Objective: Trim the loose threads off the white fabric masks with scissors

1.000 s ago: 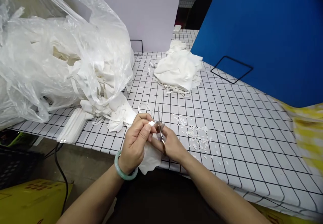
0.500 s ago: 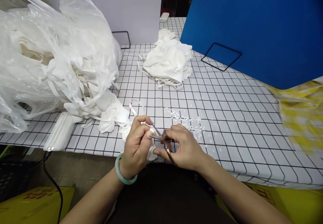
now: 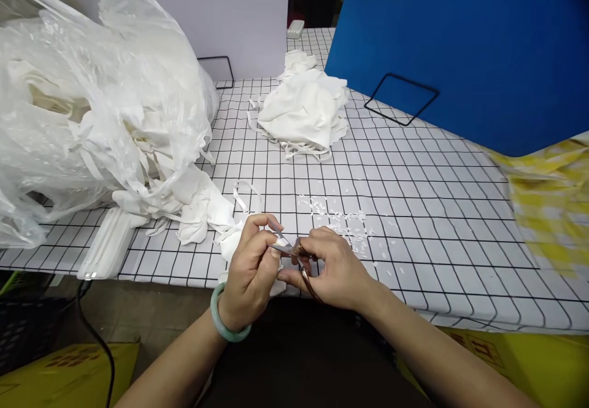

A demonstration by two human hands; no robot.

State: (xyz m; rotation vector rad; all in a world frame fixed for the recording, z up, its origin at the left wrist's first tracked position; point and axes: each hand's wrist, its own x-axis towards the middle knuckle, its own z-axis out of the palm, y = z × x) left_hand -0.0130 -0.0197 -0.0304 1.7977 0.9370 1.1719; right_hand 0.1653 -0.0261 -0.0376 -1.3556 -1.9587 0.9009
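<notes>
My left hand (image 3: 251, 270), with a pale green bangle at the wrist, is closed on a white mask (image 3: 232, 243) at the near edge of the grid-patterned table (image 3: 414, 211). My right hand (image 3: 334, 267) grips small scissors (image 3: 294, 253), whose blades point left and meet the mask's edge between my left fingers. Small white trimmings (image 3: 343, 221) lie scattered on the table just beyond my right hand.
A big clear plastic bag (image 3: 92, 101) full of white masks fills the left side. A pile of white masks (image 3: 304, 110) sits mid-table at the back. A blue board (image 3: 460, 46) stands at the right, a white panel (image 3: 221, 9) behind. Yellow checked cloth (image 3: 552, 199) lies far right.
The scissors turned from pointing up to pointing left into the mask. Both hands shifted slightly toward the table edge, and the view moved down and right.
</notes>
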